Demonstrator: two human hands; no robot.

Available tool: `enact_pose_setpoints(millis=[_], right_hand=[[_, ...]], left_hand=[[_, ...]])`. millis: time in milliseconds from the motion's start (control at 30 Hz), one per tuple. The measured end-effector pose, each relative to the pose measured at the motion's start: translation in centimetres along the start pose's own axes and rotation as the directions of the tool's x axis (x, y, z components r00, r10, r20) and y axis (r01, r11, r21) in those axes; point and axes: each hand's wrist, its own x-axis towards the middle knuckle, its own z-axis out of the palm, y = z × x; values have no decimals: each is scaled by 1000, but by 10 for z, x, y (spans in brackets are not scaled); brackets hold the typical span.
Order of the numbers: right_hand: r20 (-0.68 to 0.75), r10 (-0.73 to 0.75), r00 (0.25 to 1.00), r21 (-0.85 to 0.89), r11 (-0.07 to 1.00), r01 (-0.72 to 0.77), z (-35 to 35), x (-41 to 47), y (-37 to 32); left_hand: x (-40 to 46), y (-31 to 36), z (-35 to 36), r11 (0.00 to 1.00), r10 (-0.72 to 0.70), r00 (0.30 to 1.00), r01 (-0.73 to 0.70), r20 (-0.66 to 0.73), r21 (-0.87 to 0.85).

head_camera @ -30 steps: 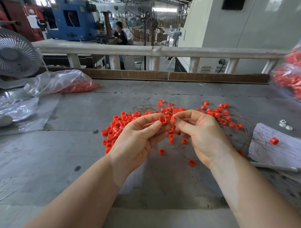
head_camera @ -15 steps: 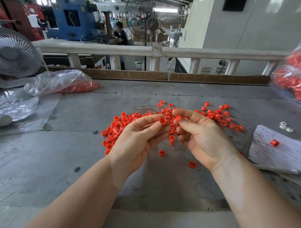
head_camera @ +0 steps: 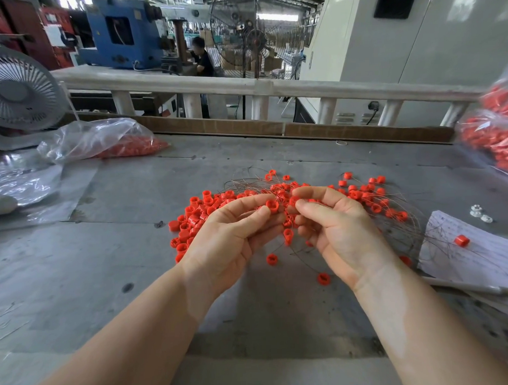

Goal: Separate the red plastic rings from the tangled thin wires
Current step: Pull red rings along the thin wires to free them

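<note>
- Factory floor behind a pale railing point(head_camera: 243, 86); blue machine point(head_camera: 120, 30) and a seated person point(head_camera: 202, 58) far back.
- Grey counter point(head_camera: 77, 270), scuffed, carries the work.
- Red plastic rings point(head_camera: 196, 211) heaped at centre, spreading right among tangled thin wires point(head_camera: 397, 216); a few loose rings lie nearer, one single ring point(head_camera: 272, 259) between the wrists.
- Left hand point(head_camera: 234, 239): fingers curled, thumb and forefinger pinching one ring point(head_camera: 272, 204) lifted above the heap.
- Right hand point(head_camera: 337, 229): fingers curled in, fingertips just beside the left hand's; it seems to pinch wire and a ring, though the exact hold is hard to make out.
- Wires trail from the hands down to the counter and off to the right over a sheet of paper point(head_camera: 474, 256), where one ring point(head_camera: 462, 240) sits.
- Clear bag point(head_camera: 95, 140) of red parts far left, beside a white fan point(head_camera: 16, 91); another bag point(head_camera: 495, 137) of rings at right edge.
</note>
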Motion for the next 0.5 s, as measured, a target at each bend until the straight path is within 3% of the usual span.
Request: enact_pose_setpoints(millis=[333,500], right_hand=[[-52,-77,996,-102,992,71,0,-1,0],[-8,-77,997,-168,983,75,0,-1,2]], left_hand=[[0,0,0,1000,0,1000,0,-19,12],[0,-1,0,1000,2,1000,-2,-21,20]])
